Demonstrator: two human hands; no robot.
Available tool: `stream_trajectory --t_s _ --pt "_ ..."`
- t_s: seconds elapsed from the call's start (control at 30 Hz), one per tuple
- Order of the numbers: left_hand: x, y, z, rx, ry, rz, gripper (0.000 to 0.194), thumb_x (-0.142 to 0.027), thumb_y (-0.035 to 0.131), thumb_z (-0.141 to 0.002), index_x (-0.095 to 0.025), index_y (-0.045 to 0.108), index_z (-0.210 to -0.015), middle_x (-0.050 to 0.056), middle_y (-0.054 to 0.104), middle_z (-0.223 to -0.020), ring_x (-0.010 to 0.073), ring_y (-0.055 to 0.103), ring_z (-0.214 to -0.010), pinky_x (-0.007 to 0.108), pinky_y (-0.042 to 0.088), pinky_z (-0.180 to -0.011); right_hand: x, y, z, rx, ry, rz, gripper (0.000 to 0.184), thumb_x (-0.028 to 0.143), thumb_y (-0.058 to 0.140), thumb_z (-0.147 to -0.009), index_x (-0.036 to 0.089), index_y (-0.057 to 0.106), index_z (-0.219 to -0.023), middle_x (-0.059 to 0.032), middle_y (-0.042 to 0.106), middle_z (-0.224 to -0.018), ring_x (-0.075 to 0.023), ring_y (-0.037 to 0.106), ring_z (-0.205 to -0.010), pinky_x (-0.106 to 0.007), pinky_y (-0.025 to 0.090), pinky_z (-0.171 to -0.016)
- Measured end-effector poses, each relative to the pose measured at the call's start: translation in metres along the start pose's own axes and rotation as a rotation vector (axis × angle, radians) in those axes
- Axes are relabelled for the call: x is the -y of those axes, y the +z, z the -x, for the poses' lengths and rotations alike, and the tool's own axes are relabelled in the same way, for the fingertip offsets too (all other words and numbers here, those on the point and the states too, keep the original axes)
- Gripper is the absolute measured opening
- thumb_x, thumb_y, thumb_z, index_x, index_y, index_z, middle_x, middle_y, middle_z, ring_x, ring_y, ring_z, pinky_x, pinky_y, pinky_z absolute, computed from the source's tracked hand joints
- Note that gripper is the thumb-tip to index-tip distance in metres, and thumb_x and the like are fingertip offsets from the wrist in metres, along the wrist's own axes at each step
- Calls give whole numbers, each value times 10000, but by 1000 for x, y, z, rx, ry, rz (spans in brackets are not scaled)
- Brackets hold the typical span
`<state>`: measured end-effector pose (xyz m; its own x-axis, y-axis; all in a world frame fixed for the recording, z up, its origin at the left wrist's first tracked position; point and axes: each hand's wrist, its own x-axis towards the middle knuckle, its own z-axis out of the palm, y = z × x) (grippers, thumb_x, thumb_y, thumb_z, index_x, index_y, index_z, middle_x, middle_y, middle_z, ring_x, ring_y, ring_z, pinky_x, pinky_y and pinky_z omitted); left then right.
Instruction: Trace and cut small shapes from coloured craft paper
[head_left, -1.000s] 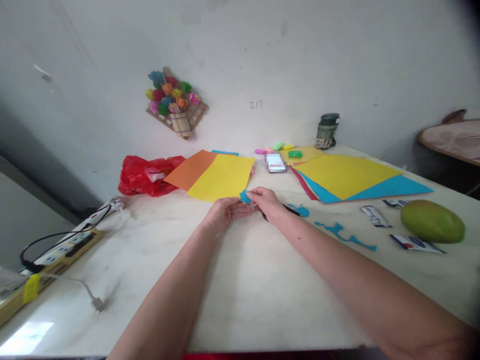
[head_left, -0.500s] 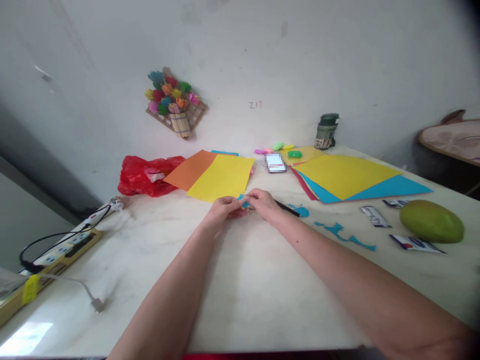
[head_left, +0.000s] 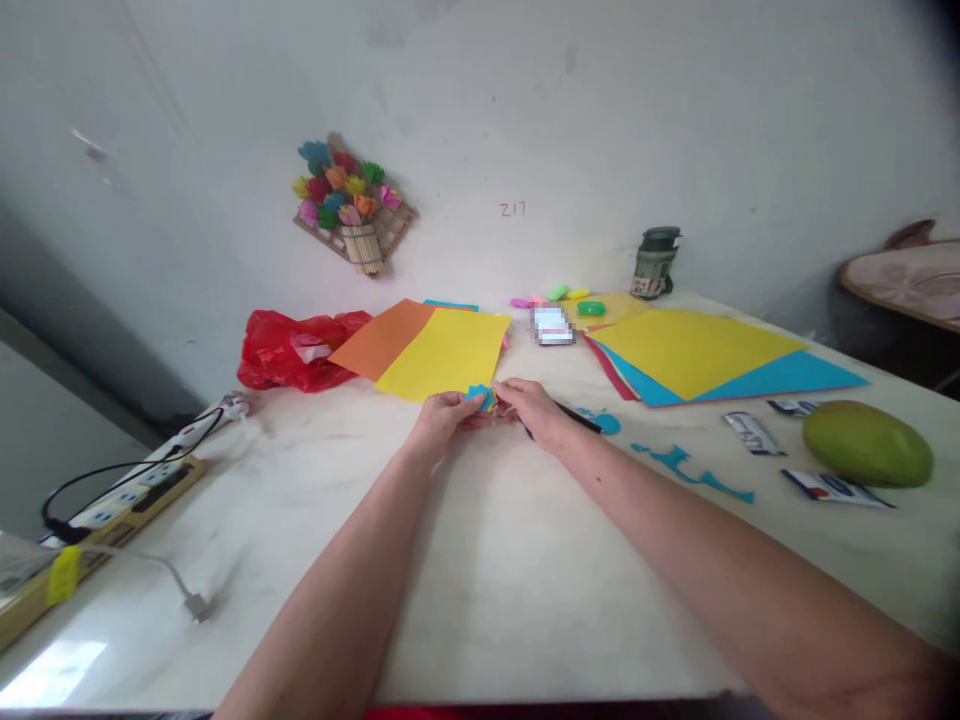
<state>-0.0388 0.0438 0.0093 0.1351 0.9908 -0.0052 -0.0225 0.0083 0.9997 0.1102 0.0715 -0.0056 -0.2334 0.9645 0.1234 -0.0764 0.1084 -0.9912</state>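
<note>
The 2 forearms reach in from the lower edge and angle inward over the worktop point(head_left: 300, 560), so the 2 hands meet near the middle. The left hand point(head_left: 444, 418) pinches the blue cutout point(head_left: 478, 395) between thumb and fingers, just in front of the yellow sheet point(head_left: 442, 350). The right hand point(head_left: 527, 405) is bent in beside it, fingertips together at the cutout's right edge; whether they grip it, I cannot tell.

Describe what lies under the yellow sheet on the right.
A blue sheet and a red edge show beneath the yellow sheet; whatever it fully covers cannot be seen.
</note>
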Motion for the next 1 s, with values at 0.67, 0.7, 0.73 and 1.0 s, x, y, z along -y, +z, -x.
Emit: stream_trajectory --t_s 0.67,0.7,0.73,1.0 --pt "-1 1 1 49 -7 12 318 -380 718 -553 -130 558 -667 30 638 -630 140 606 -547 293 488 -627 2 -2 0 -47 -64 46 279 417 572 -642 150 528 -573 27 502 -486 -88 453 -469 -221 358 -462" --pt "-1 1 1 51 -8 8 322 -379 720 -551 -131 556 -673 27 635 -624 136 603 -537 293 488 -623 2 -3 0 -42 -70 45 285 422 564 -647 151 526 -570 27 501 -489 -91 458 -476 -222 359 -465" --pt "-2 1 1 51 -12 1 325 -380 721 -549 -131 553 -674 26 633 -617 134 600 -529 292 488 -617 3 -3 0 -39 -72 45 290 426 558 -652 151 525 -569 26 500 -493 -93 464 -483 -222 359 -467" --pt "0 1 1 55 -30 -29 308 -375 719 -555 -135 556 -659 33 644 -637 148 613 -561 280 486 -614 4 -1 1 -26 -54 52 294 435 539 -661 152 530 -581 20 495 -499 -104 471 -493 -222 349 -454"
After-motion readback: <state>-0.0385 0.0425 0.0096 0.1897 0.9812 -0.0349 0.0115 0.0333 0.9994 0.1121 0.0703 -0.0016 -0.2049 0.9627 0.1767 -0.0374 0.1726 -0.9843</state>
